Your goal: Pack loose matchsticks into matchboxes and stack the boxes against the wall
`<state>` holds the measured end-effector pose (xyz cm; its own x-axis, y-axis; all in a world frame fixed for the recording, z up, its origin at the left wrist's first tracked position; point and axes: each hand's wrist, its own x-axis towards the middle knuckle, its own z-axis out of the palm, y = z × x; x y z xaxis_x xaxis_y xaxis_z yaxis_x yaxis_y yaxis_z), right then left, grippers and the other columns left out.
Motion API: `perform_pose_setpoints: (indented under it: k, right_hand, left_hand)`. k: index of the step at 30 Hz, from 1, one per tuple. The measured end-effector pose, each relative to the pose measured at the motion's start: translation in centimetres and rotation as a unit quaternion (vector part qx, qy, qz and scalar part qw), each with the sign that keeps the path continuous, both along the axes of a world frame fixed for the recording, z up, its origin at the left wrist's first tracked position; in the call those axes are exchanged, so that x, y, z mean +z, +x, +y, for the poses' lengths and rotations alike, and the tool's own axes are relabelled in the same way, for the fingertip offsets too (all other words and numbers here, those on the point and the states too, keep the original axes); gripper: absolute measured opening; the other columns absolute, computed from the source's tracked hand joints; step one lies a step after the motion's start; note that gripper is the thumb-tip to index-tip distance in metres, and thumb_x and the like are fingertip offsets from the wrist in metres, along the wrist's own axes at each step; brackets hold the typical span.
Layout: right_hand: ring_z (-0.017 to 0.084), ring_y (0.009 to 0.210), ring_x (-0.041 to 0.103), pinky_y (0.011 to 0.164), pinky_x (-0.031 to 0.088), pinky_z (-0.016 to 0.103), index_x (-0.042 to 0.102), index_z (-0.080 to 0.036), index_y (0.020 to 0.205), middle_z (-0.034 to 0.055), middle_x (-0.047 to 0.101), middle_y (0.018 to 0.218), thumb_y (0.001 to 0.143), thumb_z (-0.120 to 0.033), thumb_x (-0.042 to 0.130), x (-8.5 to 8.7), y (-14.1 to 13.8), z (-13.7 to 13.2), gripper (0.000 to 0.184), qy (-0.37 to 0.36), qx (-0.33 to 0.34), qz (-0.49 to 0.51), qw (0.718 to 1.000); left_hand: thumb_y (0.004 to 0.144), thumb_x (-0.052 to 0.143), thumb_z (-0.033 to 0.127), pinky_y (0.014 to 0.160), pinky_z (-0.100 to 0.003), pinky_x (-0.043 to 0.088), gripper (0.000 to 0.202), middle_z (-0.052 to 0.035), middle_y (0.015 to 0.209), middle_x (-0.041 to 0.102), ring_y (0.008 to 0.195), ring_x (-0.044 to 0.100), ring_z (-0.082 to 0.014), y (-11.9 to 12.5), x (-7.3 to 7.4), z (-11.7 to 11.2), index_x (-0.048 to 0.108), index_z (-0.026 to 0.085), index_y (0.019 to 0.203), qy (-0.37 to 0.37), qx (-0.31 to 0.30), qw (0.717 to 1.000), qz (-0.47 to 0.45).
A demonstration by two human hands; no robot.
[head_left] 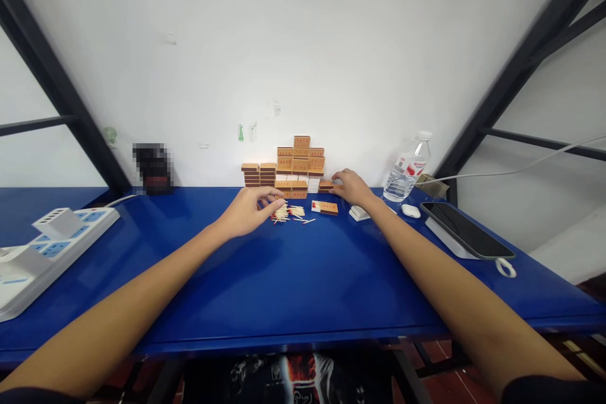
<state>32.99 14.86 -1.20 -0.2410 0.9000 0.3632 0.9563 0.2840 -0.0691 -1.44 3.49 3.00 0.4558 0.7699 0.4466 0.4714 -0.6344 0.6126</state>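
Note:
My left hand point(249, 210) hovers at the left of a loose pile of matches point(280, 213), its thumb and fingers apart with nothing visible between them. At the right end of the stack, my right hand point(351, 188) has thumb and fingertips on the end of a brown matchbox point(325, 186). Orange-fronted matchboxes form a stepped stack point(300, 164) against the wall, narrowing to one box on top. Left of it are two lower columns of matchboxes point(259, 175). A partly slid-out matchbox point(326, 207) shows red match heads, lying in front of the stack.
Beside my right wrist lie white card pieces point(358, 213). Farther right stand a water bottle point(408, 167), a white earbud case point(410, 211) and a phone point(466, 229) on a white box. A power strip point(80, 233) occupies the left of the blue table point(284, 290).

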Motion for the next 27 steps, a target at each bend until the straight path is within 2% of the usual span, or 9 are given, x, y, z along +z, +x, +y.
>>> perform_pose_setpoints:
  k: [7, 11, 19, 23, 27]
  right_hand:
    - [0.033, 0.115, 0.062, 0.090, 0.050, 0.039, 0.067, -0.016, 0.117, 0.0177, 0.064, 0.121, 0.090, -0.038, 0.076, 0.0, -0.2, -0.7, 0.036, 0.011, -0.049, 0.006, 0.999]
    - [0.030, 0.099, 0.066, 0.081, 0.050, 0.037, 0.065, -0.016, 0.111, 0.0167, 0.065, 0.114, 0.092, -0.042, 0.073, -0.3, -0.7, -0.7, 0.033, 0.008, -0.069, 0.015, 0.997]
    - [0.020, 0.087, 0.066, 0.074, 0.046, 0.029, 0.066, -0.018, 0.094, 0.0082, 0.071, 0.099, 0.095, -0.032, 0.069, -0.1, -0.7, -0.3, 0.014, -0.004, -0.024, 0.034, 0.999]
    - [0.021, 0.081, 0.065, 0.067, 0.042, 0.030, 0.067, -0.019, 0.087, 0.0083, 0.074, 0.091, 0.096, -0.033, 0.066, 0.4, -0.9, -0.7, 0.017, -0.001, -0.031, 0.041, 0.999]
    - [0.020, 0.080, 0.065, 0.067, 0.041, 0.030, 0.066, -0.021, 0.078, 0.0044, 0.075, 0.086, 0.093, -0.036, 0.068, 0.6, -1.4, -0.9, 0.022, -0.007, -0.002, 0.036, 0.999]
  left_hand:
    - [0.096, 0.063, 0.040, 0.068, -0.029, 0.052, 0.030, -0.0081, 0.090, 0.080, 0.076, 0.070, -0.0183, -0.1, 0.2, -0.1, 0.077, 0.017, 0.110, -0.008, 0.003, 1.000, 0.003]
    - [0.096, 0.063, 0.039, 0.067, -0.029, 0.051, 0.029, -0.0069, 0.088, 0.079, 0.073, 0.069, -0.0178, -0.1, 0.2, -0.1, 0.077, 0.018, 0.109, -0.011, 0.006, 1.000, 0.007]
    - [0.096, 0.064, 0.037, 0.066, -0.028, 0.050, 0.025, -0.0060, 0.085, 0.079, 0.070, 0.066, -0.0163, -0.2, 0.0, 0.1, 0.078, 0.019, 0.104, 0.013, 0.004, 1.000, 0.007]
    - [0.096, 0.063, 0.036, 0.065, -0.028, 0.049, 0.023, -0.0053, 0.085, 0.078, 0.072, 0.067, -0.0164, -0.2, 0.3, -0.1, 0.078, 0.018, 0.101, 0.016, 0.007, 1.000, 0.011]
    - [0.098, 0.060, 0.034, 0.064, -0.027, 0.047, 0.023, -0.0034, 0.081, 0.077, 0.069, 0.065, -0.0148, -0.1, 0.1, -0.2, 0.077, 0.018, 0.095, 0.016, -0.009, 0.999, 0.033]
